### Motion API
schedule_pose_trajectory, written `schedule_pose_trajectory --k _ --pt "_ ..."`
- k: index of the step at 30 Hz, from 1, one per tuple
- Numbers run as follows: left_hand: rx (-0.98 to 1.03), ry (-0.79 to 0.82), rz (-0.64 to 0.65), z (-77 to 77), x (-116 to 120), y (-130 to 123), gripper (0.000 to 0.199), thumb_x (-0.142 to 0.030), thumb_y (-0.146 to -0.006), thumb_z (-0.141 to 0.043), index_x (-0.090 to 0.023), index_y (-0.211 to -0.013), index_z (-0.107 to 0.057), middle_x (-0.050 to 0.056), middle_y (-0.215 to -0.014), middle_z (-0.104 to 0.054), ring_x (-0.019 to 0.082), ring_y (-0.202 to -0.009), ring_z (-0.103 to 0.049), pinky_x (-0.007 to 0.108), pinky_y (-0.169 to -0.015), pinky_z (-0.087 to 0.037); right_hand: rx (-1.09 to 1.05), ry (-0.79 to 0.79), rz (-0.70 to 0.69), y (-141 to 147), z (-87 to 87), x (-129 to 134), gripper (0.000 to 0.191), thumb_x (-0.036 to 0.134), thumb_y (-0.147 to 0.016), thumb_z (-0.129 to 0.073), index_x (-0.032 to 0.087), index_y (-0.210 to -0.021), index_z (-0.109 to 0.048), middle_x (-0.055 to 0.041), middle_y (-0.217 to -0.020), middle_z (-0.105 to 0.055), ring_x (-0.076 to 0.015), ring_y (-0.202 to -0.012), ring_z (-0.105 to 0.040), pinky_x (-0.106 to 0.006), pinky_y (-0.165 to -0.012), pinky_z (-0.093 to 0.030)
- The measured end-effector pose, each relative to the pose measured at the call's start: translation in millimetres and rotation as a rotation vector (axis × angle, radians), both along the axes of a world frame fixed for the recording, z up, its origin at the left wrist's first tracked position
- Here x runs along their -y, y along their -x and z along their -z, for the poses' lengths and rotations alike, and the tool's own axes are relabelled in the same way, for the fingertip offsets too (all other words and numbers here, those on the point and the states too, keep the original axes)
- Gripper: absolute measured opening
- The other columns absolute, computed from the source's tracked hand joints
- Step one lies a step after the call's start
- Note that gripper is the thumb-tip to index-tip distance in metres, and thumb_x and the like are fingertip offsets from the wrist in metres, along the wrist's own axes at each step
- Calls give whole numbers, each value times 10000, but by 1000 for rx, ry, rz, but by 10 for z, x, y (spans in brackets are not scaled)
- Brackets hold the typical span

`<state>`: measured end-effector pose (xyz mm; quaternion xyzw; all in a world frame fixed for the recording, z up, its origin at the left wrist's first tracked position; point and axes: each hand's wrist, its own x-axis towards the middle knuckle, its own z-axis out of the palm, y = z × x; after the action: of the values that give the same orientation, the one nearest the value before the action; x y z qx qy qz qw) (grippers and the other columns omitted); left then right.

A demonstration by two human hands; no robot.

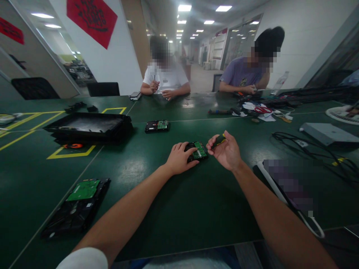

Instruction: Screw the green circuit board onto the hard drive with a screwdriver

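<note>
On the green table, a hard drive with a green circuit board (199, 150) lies in front of me, and my left hand (181, 157) rests over its left side, thumb along the near edge. Just right of the drive, my right hand (225, 151) is raised, palm turned up, with its fingers round a small dark green and yellow screwdriver handle (219, 140). The tool's tip cannot be made out. A second drive (157, 126) lies farther back, and a larger-looking one (77, 207) is at the near left.
Black trays (89, 127) are stacked at the left. A phone-like device (288, 186), black cables (303, 144) and a grey box (329, 134) lie at the right. Two people sit across the table (146, 209), near scattered tools and papers.
</note>
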<state>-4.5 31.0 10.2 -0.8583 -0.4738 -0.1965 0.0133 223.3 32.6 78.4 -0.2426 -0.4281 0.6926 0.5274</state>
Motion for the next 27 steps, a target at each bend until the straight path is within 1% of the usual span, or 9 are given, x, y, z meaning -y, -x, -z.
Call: schedule_pose_trajectory --k 4,11,17,23,27 --pt "-5 10 -3 1 0 5 623 -658 -926 -599 -341 -1462 -594 133 -1532 -465 387 -1384 -431 591 -1132 -361 11 0 8 -1 -6 1 478 688 -910 -576 239 -754 -625 -42 -747 -581 -208 -718 -566 -321 -575 -411" --pt "-6 1 2 -8 4 5 628 -659 -931 -590 -327 -1463 -596 148 -1529 -466 395 -1381 -431 589 -1128 -365 7 0 16 -3 -28 11 471 678 -907 -593 237 -746 -633 -44 -743 -579 -203 -714 -563 -308 -561 -416" --pt "-4 9 -6 1 1 1 623 -656 -922 -609 -342 -1461 -596 133 -1531 -471 386 -1384 -433 588 -1134 -360 21 3 21 10 -17 9 476 686 -904 -589 238 -746 -628 -39 -736 -585 -201 -705 -565 -311 -564 -412" --pt "0 0 -6 9 -1 2 620 -654 -922 -610 -340 -1457 -601 135 -1529 -471 390 -1384 -432 587 -1135 -363 61 -35 -31 9 4 7 483 684 -915 -579 235 -755 -654 -47 -741 -594 -202 -714 -562 -307 -563 -415" --pt "-6 -2 -3 17 -7 4 631 -660 -919 -609 -332 -1458 -601 144 -1529 -468 399 -1386 -429 591 -1126 -371 101 -66 -75 17 35 14 463 656 -929 -585 225 -797 -690 -55 -752 -613 -200 -722 -570 -303 -566 -432"
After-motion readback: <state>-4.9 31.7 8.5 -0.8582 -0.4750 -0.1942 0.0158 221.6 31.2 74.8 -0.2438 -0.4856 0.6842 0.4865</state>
